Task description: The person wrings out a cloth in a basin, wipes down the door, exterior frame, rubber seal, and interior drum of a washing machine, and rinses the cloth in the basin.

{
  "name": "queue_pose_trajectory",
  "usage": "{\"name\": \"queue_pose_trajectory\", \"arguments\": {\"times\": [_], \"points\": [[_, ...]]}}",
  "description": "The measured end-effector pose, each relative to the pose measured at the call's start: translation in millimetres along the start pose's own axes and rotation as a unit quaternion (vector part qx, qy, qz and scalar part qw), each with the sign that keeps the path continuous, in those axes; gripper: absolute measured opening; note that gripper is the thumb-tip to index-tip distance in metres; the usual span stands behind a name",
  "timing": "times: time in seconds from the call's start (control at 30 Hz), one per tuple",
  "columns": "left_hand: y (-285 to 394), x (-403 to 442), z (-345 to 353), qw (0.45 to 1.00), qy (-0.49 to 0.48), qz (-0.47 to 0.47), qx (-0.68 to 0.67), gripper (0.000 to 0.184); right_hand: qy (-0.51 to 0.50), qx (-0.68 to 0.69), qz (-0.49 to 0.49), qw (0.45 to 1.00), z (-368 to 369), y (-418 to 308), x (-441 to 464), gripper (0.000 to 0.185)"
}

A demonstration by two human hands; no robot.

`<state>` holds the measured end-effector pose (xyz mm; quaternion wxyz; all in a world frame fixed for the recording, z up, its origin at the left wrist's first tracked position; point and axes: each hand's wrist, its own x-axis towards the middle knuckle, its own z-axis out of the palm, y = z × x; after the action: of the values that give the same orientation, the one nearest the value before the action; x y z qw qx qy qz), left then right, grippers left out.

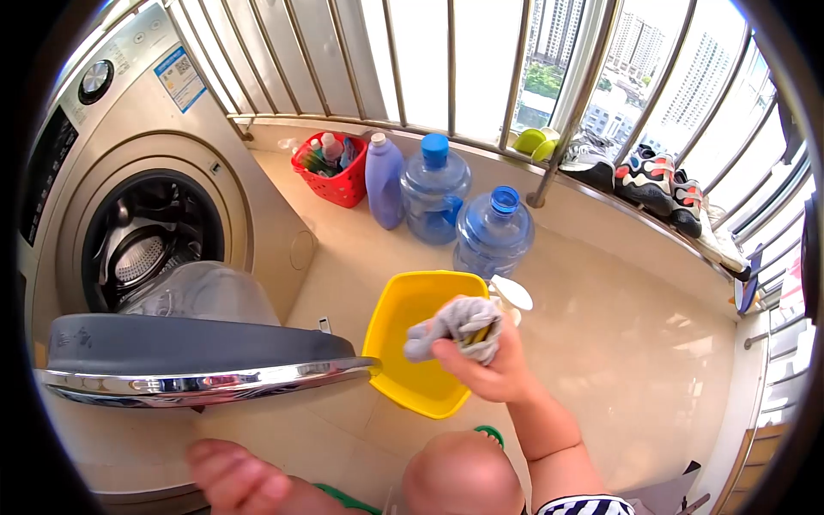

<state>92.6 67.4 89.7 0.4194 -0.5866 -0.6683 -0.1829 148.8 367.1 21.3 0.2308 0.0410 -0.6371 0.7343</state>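
Right hand (493, 373): grasped a bunched light-grey cloth (463, 324) with yellow-and-dark patches, apparently gathered to stay compact.
Cloth position: was above the rounded-square yellow plastic basin (403, 369), perhaps so anything dropped fell inside.
Left hand (236, 476): was near left, blurred; its grip could not be told.
Silver front-loading washing machine (273, 219): stood far left, its grey, chrome-rimmed door (197, 350) swung open, exposing the drum (142, 257).
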Motion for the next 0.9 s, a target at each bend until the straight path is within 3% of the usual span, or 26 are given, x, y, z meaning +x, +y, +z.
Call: {"name": "queue_pose_trajectory", "arguments": {"times": [0.03,0.1,0.17,0.2,0.27,0.3,0.37,0.4,0.47,0.5,0.53,0.57,0.6,0.67,0.7,0.77,0.83,0.9], "points": [[13.2,-2.0,0.5,0.986,-0.098,-0.001,-0.137,0.038,0.054,0.0,0.035,0.998,-16.6,2.7,-13.0,0.013],[27.3,-17.3,26.0,0.919,-0.291,0.013,-0.265,0.031,0.163,-0.06,0.111,0.978,-54.5,12.7,-38.7,0.013],[51.7,-49.5,62.7,0.844,-0.39,-0.148,-0.338,0.035,0.237,-0.21,0.186,0.93,-90.2,34.0,-66.1,0.019],[57.7,-73.5,76.2,0.843,-0.388,-0.148,-0.342,0.035,0.253,-0.299,0.218,0.894,-105.9,47.4,-79.6,0.024],[63.0,-120.5,99.5,0.618,-0.471,-0.445,-0.446,0.049,0.254,-0.353,0.249,0.865,-138.5,88.1,-107.0,0.03],[61.4,-137.2,112.1,0.617,-0.47,-0.446,-0.448,0.049,0.254,-0.401,0.278,0.835,-147.9,103.8,-113.5,0.037],[57.6,-160.6,131.0,0.499,-0.47,-0.597,-0.416,0.072,0.268,-0.368,0.311,0.834,-153.4,119.0,-105.8,0.046],[53.7,-158.8,139.1,0.499,-0.472,-0.598,-0.414,0.072,0.284,-0.333,0.343,0.831,-156.5,127.6,-102.6,0.055],[42.4,-146.8,157.9,0.333,-0.399,-0.743,-0.422,0.092,0.262,-0.374,0.304,0.836,-173.7,160.1,-102.6,0.062],[42.4,-149.2,165.8,0.332,-0.399,-0.744,-0.42,0.092,0.239,-0.416,0.26,0.838,-180.1,169.7,-99.5,0.069],[43.5,-152.4,174.6,0.296,-0.36,-0.777,-0.423,0.091,0.237,-0.415,0.26,0.839,-173.2,161.1,-86.5,0.069],[45.8,-153.9,180.4,0.258,-0.319,-0.806,-0.426,0.091,0.218,-0.473,0.281,0.806,-164.4,152.6,-73.0,0.074],[48.5,-152.5,184.0,0.256,-0.319,-0.807,-0.427,0.091,0.199,-0.529,0.3,0.768,-157.4,147.1,-62.5,0.078],[53.3,-149.4,193.1,0.2,-0.222,-0.823,-0.483,0.077,0.177,-0.559,0.278,0.761,-161.5,164.1,-56.8,0.076],[56.1,-149.7,196.1,0.198,-0.224,-0.823,-0.483,0.077,0.152,-0.585,0.256,0.754,-165.1,172.4,-56.3,0.074],[60.6,-152.5,199.9,0.222,-0.207,-0.785,-0.54,0.054,0.153,-0.545,0.266,0.78,-172.5,186.2,-57.7,0.071],[60.5,-154.8,204.5,0.223,-0.208,-0.792,-0.528,0.052,0.154,-0.5,0.274,0.807,-175.5,192.7,-60.5,0.068],[60.7,-156.4,205.8,0.225,-0.207,-0.801,-0.515,0.049,0.195,-0.474,0.222,0.83,-183.3,190.9,-69.4,0.062]]}}
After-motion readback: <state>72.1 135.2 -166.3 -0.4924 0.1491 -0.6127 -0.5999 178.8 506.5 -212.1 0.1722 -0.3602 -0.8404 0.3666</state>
